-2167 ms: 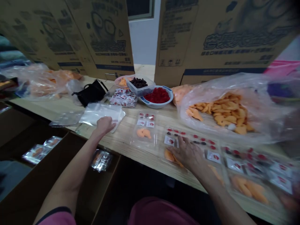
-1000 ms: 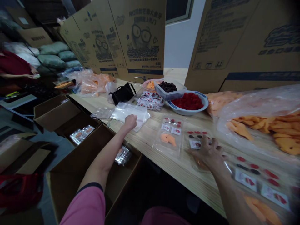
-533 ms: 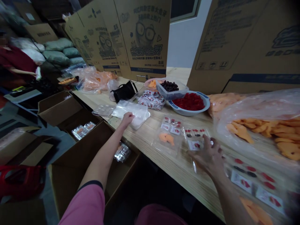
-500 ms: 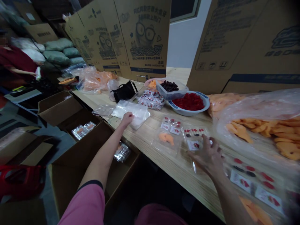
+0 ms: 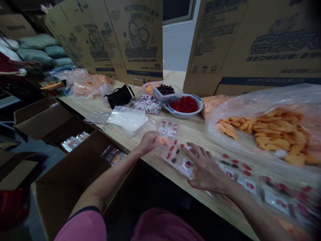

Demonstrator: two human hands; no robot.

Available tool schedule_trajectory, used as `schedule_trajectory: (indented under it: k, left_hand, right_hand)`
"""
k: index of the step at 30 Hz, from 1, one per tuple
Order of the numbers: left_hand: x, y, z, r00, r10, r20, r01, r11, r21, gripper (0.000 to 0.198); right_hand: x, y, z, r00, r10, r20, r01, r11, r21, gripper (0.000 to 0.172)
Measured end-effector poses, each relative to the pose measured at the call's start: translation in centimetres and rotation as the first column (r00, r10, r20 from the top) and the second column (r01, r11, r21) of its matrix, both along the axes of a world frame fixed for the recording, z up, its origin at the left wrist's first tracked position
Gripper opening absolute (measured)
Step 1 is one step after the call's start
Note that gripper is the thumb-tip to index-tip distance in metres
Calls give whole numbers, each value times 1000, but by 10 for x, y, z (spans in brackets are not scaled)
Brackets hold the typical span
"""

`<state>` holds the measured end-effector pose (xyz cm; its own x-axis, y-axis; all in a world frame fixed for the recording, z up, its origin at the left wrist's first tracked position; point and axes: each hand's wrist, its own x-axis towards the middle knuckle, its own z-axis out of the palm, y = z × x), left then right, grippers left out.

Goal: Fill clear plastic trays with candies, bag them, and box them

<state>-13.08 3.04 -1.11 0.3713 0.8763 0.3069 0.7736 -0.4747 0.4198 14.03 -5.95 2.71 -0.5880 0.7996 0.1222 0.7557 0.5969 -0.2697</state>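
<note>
My right hand (image 5: 209, 169) spans a clear plastic tray (image 5: 177, 159), thumb at its near edge and fingers over the far edge. Inside the tray are red and dark pieces and a printed sachet (image 5: 188, 164). My left hand (image 5: 148, 142) is closed, fingertips pinched together just left of the tray; whatever they hold is blurred. Behind it lies another filled tray (image 5: 170, 128) with red pieces and sachets. More filled trays (image 5: 238, 172) sit on the table beneath and beyond my right forearm. A stack of clear bags (image 5: 127, 118) lies behind my left hand.
Along the back stand a bowl of red pieces (image 5: 185, 106), a tub of dark pieces (image 5: 167, 90), sachets (image 5: 148, 103) and a black pouch (image 5: 120, 96). A large bag of orange slices (image 5: 276, 129) fills the right. Open cardboard boxes (image 5: 72, 167) stand below the table's left edge.
My left hand has left the bag stack and come right, beside the tray. My right hand has closed round the tray and shifted it left, turning it. The view has swung right.
</note>
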Motion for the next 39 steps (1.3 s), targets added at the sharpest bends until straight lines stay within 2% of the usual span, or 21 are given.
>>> schedule_trajectory:
  k: [4, 9, 15, 22, 28, 32, 34, 35, 37, 39]
  left_hand:
    - [36, -31, -7, 981, -194, -18, 194, 981, -22, 15]
    - [39, -44, -12, 943, -332, -31, 331, 943, -27, 16]
    - [28, -49, -15, 893, -450, 14, 449, 892, 50, 35]
    - [29, -52, -5, 847, -521, 107, 519, 853, 44, 32]
    - [35, -45, -6, 844, -533, 62, 530, 846, 58, 24]
    - [38, -44, 0, 810, -586, 11, 585, 809, 63, 23]
    - [37, -46, 3, 822, -570, -25, 570, 819, 73, 22]
    - [35, -47, 4, 848, -527, -49, 530, 844, 86, 22]
    - [31, -50, 4, 922, -366, -128, 380, 919, 107, 20]
    - [25, -54, 3, 960, -168, -226, 199, 972, 122, 13]
  right_hand:
    - [4, -18, 6, 980, 195, 31, -188, 968, -166, 97]
    - [13, -18, 4, 956, 281, 82, -244, 921, -304, 105]
    - [13, -5, -1, 974, 196, 114, -155, 943, -295, 98]
    - [7, -5, -17, 991, 60, 122, -39, 985, -170, 97]
    - [-2, -6, -21, 985, 153, 80, -138, 975, -175, 111]
    - [-5, 1, -22, 991, 113, 69, -99, 978, -182, 105]
    - [-5, 2, -23, 995, 80, 62, -69, 984, -162, 100]
    - [-5, 2, -23, 996, 67, 58, -58, 988, -145, 99]
    - [-7, 0, -24, 997, 48, 52, -42, 992, -116, 97]
    - [-8, -2, -25, 998, 31, 51, -26, 994, -103, 96]
